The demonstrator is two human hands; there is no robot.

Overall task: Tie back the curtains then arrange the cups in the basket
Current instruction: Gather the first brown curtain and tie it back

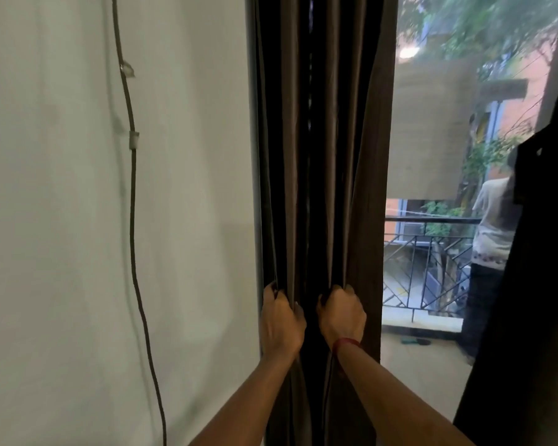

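Both fingers (273,292) around gathered curtain (322,156)

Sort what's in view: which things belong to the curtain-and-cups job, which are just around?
Job: brown curtain, gripped by left hand and right hand; second dark curtain at right. No cups or basket visible.
Around: wall cable, balcony railing, person outside.

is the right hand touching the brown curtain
Touching. The head view shows the right hand closed around a fold of the brown curtain, cloth bunched in its fist; the left hand grips another fold beside it.
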